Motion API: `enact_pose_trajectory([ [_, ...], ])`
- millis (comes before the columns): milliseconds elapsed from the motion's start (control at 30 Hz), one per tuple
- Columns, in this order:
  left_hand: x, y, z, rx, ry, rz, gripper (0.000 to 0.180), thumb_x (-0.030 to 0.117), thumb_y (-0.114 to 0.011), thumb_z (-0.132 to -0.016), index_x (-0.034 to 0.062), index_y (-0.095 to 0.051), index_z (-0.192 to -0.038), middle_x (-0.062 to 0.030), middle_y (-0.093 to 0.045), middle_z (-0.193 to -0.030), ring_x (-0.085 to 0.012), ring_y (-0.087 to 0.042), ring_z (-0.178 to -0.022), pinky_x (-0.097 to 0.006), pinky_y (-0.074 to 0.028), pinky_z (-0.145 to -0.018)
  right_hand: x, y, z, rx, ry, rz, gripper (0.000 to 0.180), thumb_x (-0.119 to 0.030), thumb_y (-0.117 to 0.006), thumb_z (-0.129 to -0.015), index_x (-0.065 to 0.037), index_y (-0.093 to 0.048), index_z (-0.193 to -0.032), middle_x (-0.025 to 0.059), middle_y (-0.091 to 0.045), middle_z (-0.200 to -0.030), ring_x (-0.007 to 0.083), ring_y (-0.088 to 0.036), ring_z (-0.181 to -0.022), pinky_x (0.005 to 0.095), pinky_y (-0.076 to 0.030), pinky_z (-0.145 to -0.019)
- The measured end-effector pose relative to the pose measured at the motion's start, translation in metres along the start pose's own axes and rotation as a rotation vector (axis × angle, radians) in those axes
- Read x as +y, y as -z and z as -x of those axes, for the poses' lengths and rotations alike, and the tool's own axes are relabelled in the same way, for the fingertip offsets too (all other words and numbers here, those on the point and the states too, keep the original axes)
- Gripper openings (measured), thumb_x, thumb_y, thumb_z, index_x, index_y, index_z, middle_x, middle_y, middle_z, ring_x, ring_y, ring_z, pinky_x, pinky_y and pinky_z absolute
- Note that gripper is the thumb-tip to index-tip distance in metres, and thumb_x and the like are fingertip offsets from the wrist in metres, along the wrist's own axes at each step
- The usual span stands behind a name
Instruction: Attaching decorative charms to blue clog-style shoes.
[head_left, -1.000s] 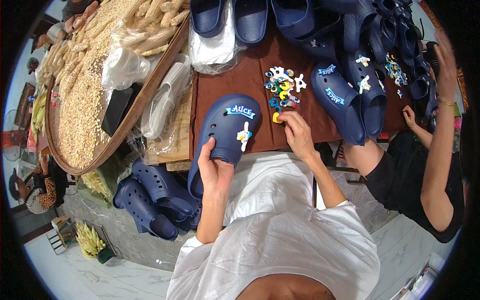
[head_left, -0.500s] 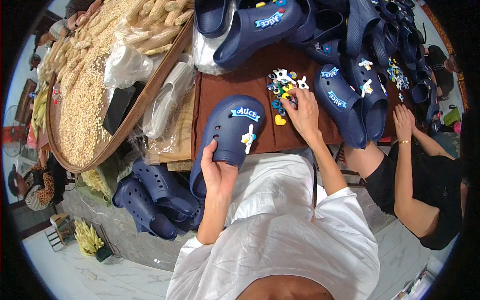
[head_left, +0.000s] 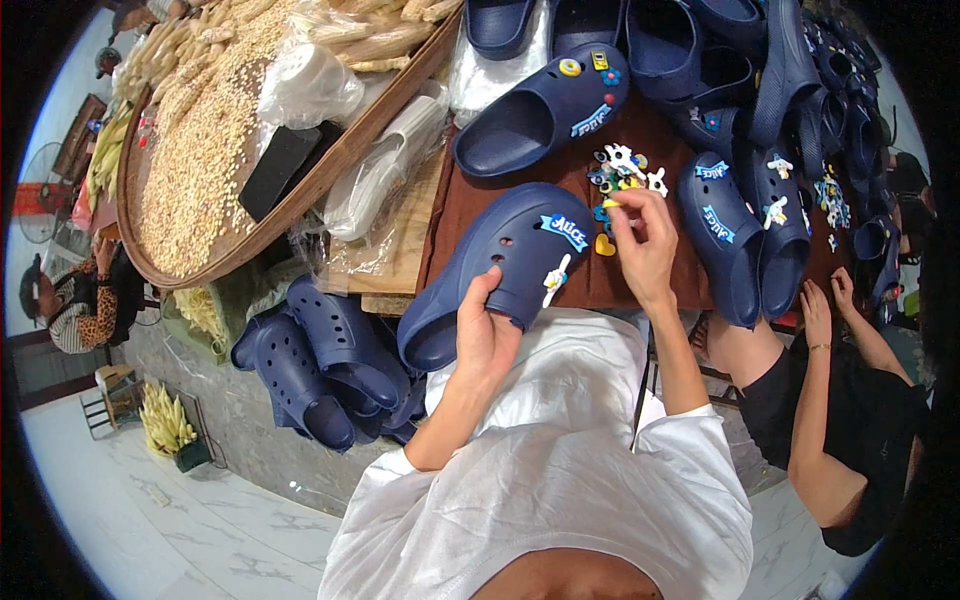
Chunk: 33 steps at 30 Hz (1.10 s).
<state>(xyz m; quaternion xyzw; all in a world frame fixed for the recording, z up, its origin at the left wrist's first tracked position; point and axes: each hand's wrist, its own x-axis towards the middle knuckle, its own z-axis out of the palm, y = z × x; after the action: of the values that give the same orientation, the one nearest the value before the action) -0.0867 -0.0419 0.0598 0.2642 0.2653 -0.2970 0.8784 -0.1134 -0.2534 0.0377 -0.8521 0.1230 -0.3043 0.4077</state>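
Observation:
A navy clog (head_left: 455, 265) is gripped at its side by my left hand (head_left: 487, 345), thumb on the upper. Pressed into its holes are a light-blue lettered banner charm (head_left: 563, 231) and a white figure charm (head_left: 556, 281); a few holes stay bare. Fingertips of my right hand (head_left: 650, 250) pinch a small yellow charm (head_left: 612, 204), its exact shape too small to tell. Just beyond it lies a heap of mixed charms (head_left: 625, 163) on the brown cloth. One yellow heart charm (head_left: 604, 245) lies apart, nearer me.
Right of the heap stand two decorated navy clogs (head_left: 728, 270); more clogs (head_left: 540, 115) crowd the far side. A rimmed basket of corn kernels (head_left: 195, 210) and a plastic-wrapped white shoe (head_left: 385, 165) are left. Plain clogs (head_left: 325, 350) hang lower left. Another person's arm (head_left: 815, 400) is at right.
My right hand has lifted slightly off the charm heap, a yellow charm now visible in its fingertips. My left hand still holds the clog, now turned more sideways. The whole view has shifted.

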Motion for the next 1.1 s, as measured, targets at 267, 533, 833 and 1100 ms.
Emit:
enact_pose_trajectory([
  [267, -0.014, 0.001, 0.004, -0.062, -0.005, -0.073, 0.032, 0.007, -0.054, -0.092, -0.0038, -0.053, -0.123, -0.0124, -0.06, -0.12, -0.0217, -0.062, -0.109, -0.035, -0.053, -0.094, -0.049, -0.03, 0.008, -0.138, 0.379, -0.105, 0.019, -0.003, -0.075, -0.075, -0.007, -0.069, -0.092, 0.0064, -0.066, -0.095, 0.0248, -0.062, -0.084, 0.0355, -0.048, -0.072],
  [533, -0.013, 0.001, 0.006, -0.043, -0.089, -0.146, 0.032, 0.006, -0.057, -0.093, -0.0007, -0.052, -0.125, -0.0097, -0.059, -0.12, -0.0178, -0.06, -0.108, -0.031, -0.051, -0.094, -0.05, -0.025, 0.013, -0.231, 0.408, -0.05, 0.015, -0.01, -0.073, -0.078, -0.008, -0.07, -0.092, 0.0051, -0.066, -0.093, 0.0235, -0.06, -0.083, 0.0353, -0.044, -0.075],
  [833, -0.014, 0.0, 0.009, -0.111, -0.177, -0.304, 0.038, 0.003, -0.061, -0.091, -0.0003, -0.051, -0.128, -0.0101, -0.058, -0.123, -0.0183, -0.058, -0.112, -0.032, -0.047, -0.098, -0.057, -0.011, 0.0, -0.41, 0.078, -0.248, 0.014, -0.012, -0.074, -0.078, -0.005, -0.07, -0.09, 0.0066, -0.067, -0.087, 0.0238, -0.06, -0.084, 0.034, -0.044, -0.079],
  [1100, -0.013, 0.005, 0.01, -0.125, -0.214, -0.429, 0.037, 0.007, -0.066, -0.092, 0.0013, -0.055, -0.126, -0.0084, -0.06, -0.122, -0.0165, -0.058, -0.11, -0.031, -0.047, -0.097, -0.058, -0.006, -0.003, -0.467, 0.137, -0.101, 0.035, -0.024, -0.077, -0.077, -0.01, -0.067, -0.107, 0.0079, -0.058, -0.111, 0.0254, -0.051, -0.109, 0.0377, -0.036, -0.095],
])
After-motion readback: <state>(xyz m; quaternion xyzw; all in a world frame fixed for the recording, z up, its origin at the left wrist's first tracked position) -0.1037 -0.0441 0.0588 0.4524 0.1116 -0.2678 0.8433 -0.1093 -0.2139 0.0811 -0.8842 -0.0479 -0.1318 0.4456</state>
